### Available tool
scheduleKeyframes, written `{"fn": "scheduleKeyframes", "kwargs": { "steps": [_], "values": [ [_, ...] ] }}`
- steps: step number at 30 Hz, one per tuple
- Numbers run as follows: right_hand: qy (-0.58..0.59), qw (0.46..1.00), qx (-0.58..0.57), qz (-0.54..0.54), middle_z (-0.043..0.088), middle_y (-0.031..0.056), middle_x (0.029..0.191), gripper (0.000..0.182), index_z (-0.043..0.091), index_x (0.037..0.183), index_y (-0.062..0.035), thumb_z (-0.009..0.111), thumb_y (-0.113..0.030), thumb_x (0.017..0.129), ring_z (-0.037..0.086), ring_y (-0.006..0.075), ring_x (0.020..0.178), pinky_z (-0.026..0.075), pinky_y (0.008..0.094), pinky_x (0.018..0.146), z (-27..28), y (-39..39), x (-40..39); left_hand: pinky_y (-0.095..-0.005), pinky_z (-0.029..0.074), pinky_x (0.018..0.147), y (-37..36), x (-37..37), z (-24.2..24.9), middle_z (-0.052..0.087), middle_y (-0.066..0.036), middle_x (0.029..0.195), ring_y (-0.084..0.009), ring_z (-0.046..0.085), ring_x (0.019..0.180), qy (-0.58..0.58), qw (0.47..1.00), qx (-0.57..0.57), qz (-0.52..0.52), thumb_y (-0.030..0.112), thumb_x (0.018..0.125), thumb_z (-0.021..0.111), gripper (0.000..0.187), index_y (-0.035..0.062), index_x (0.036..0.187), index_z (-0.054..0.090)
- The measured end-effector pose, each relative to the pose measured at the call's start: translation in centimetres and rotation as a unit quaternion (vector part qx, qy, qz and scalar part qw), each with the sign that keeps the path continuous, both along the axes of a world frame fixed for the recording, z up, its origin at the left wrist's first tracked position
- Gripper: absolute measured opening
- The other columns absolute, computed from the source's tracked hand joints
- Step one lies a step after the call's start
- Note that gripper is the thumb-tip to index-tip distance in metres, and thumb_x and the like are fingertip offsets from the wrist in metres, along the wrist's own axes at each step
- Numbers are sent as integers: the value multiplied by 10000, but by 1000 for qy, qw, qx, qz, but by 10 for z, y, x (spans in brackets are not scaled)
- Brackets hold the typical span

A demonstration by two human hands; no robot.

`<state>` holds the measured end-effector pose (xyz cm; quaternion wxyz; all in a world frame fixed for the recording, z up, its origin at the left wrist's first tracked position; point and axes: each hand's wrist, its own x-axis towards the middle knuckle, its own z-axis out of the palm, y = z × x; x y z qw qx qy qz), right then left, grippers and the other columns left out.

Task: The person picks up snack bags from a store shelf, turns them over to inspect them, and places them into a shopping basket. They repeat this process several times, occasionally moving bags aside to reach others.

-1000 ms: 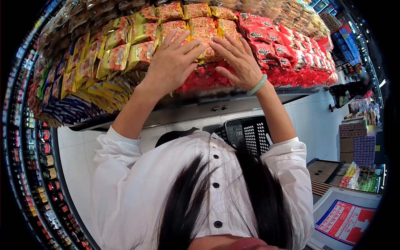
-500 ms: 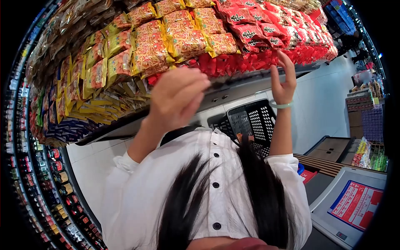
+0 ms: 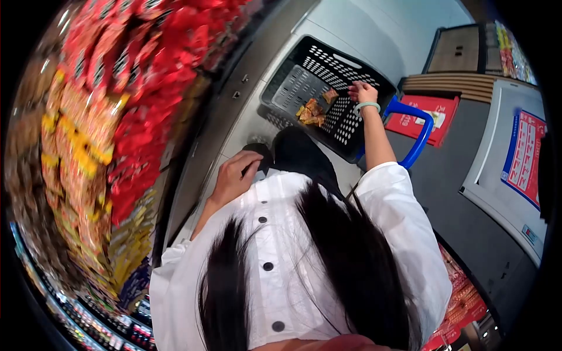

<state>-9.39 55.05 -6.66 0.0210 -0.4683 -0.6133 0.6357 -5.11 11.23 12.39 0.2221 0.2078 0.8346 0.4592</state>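
My left hand (image 3: 233, 174) is low in front of my shirt, fingers loosely stretched and thumb apart, holding nothing. My right hand (image 3: 364, 93), with a pale green bracelet (image 3: 367, 107) at the wrist, is over the right wall of a black shopping basket (image 3: 293, 64). Its fingers look apart and point left into the basket, with nothing visible in them. Inside lie a few orange-yellow snack packets (image 3: 312, 112). A single small packet (image 3: 331, 95) is apart from them, nearest to my right hand. The basket's blue handle (image 3: 422, 137) sticks out on the right.
Stacked red snack bags (image 3: 146, 111) and yellow-orange bags (image 3: 82, 146) fill the shelf at left. On the right are a grey counter (image 3: 462, 169), a red price sign (image 3: 424, 117) and a grey-framed panel with a poster (image 3: 527, 158). Pale tiles (image 3: 369, 29) cover the floor.
The view has turned right and down, so the basket is now central and the snack shelf is at left. My right hand has moved from near the red bags to the basket; my left hand has lowered.
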Motion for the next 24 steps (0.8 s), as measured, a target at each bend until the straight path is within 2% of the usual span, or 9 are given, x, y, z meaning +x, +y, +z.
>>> {"fn": "scheduleKeyframes", "kwargs": {
  "steps": [3, 4, 6, 9, 12, 13, 17, 18, 24],
  "values": [
    [-75, 996, -26, 37, 683, 108, 772, 120, 630, 965, -21, 601, -131, 929, 595, 179, 539, 464, 284, 454, -114, 34, 27, -338, 521, 782, 30, -8, -24, 677, -122, 1007, -308, 664, 902, -59, 997, -5, -43, 50, 871, 630, 162, 10, 1023, 670],
    [-135, 988, -2, 69, 665, 105, 752, 126, 653, 940, -15, 595, -125, 916, 549, 148, 512, 454, 281, 469, -112, 26, 31, -338, 519, 788, 42, -11, -34, 676, -122, 1012, -308, 662, 908, -80, 995, -3, -56, 52, 876, 627, 161, 8, 1025, 668],
    [-225, 933, 174, 221, 695, 138, 822, 180, 689, 950, -18, 618, -168, 882, 636, 208, 623, 514, 336, 591, -179, 29, 51, -310, 511, 767, 71, -17, -49, 675, -123, 997, -274, 667, 893, -138, 989, 12, -56, 38, 890, 614, 145, 1, 1021, 665],
    [-337, 870, 155, 325, 693, 182, 1060, 318, 717, 1031, -61, 637, -307, 845, 634, 343, 1066, 486, 405, 935, -185, 0, 42, -279, 506, 748, 99, -14, -89, 680, -116, 964, -195, 668, 875, -284, 958, 40, 3, 12, 912, 584, 149, -16, 1038, 659],
    [-411, 794, 153, 422, 566, 160, 1327, 459, 620, 1250, -103, 634, -359, 870, 544, 315, 1212, 450, 395, 1016, -250, -17, 39, -262, 494, 846, 101, 3, -130, 676, -91, 1023, -146, 638, 939, -357, 933, -9, 38, 57, 963, 533, 188, -11, 1103, 639],
    [-450, 788, 98, 409, 499, 145, 1403, 523, 560, 1323, -116, 635, -378, 876, 492, 318, 1269, 417, 401, 1058, -249, -20, 27, -262, 488, 863, 97, 13, -144, 674, -87, 1032, -146, 634, 957, -368, 928, -28, 50, 72, 971, 528, 196, -5, 1117, 634],
    [-427, 786, 124, 429, 567, 181, 1315, 560, 544, 1317, -94, 651, -403, 861, 545, 331, 1213, 459, 415, 1000, -348, -22, 23, -266, 460, 926, 65, 72, -210, 667, -85, 1066, -140, 613, 1011, -469, 856, -138, 166, 120, 992, 517, 227, 5, 1167, 603],
    [-432, 784, 144, 422, 589, 190, 1282, 567, 541, 1309, -85, 656, -408, 857, 564, 335, 1189, 470, 411, 984, -378, -19, 22, -265, 465, 916, 79, 56, -202, 669, -84, 1056, -139, 618, 993, -507, 834, -92, 197, 111, 991, 514, 223, 1, 1164, 602],
    [-447, 795, 148, 382, 546, 158, 1342, 681, 461, 1351, -104, 736, -361, 784, 516, 339, 1246, 456, 413, 1010, -475, -5, 14, -267, 488, 872, 89, 48, -236, 678, -88, 1011, -144, 632, 945, -514, 825, -128, 199, 68, 984, 511, 194, -15, 1124, 617]
  ]
}}
